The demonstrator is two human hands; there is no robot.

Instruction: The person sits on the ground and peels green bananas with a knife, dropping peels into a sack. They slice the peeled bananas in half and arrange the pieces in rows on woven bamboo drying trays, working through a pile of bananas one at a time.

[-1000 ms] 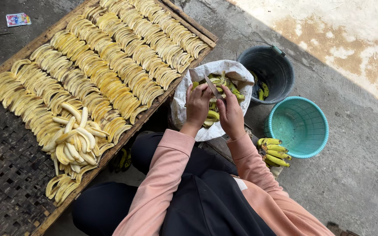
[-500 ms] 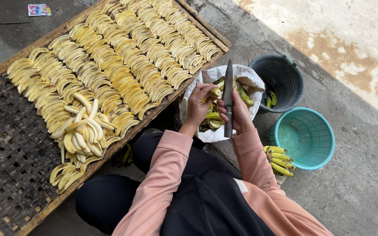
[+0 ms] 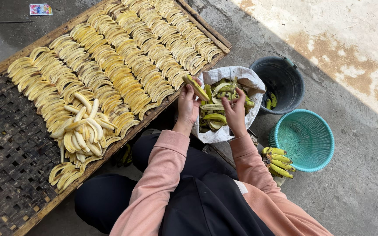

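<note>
Woven bamboo drying tray with a wooden frame fills the left of the frame, carrying rows of sliced yellow bananas. Dark plastic bucket sits at upper right. Turquoise plastic basket lies at right, just beside a bunch of small unpeeled bananas. Concrete floor beneath. Small printed wrapper at upper left.

A small banana, yellow-green and partly peeled, sits just right of the frame's centre, held tilted in the left hand, its tip pointing to the upper left. It hangs over the open mouth of a white sack full of green-yellow peels. The right hand hovers over the sack, fingers touching the peels.
</note>
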